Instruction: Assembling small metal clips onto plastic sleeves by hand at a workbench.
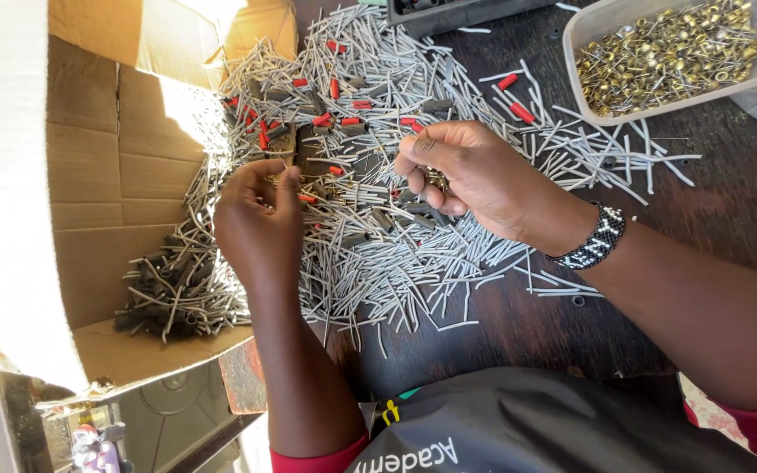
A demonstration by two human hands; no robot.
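Dark table under grey tubes; left hand and right hand pinch half-hidden small parts.

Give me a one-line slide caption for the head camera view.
Two hands, left hand and right hand, pinch small parts above a heap of grey sleeves.

The surface is dark brown wood. A broad heap of thin grey tube pieces covers its middle and spreads to the far edge, with short red sleeves and dark grey sleeves mixed in. At the far right corner stands a clear plastic tub of small brass parts. An opened cardboard box lies along the left edge, and a dark tray sits at the far edge.
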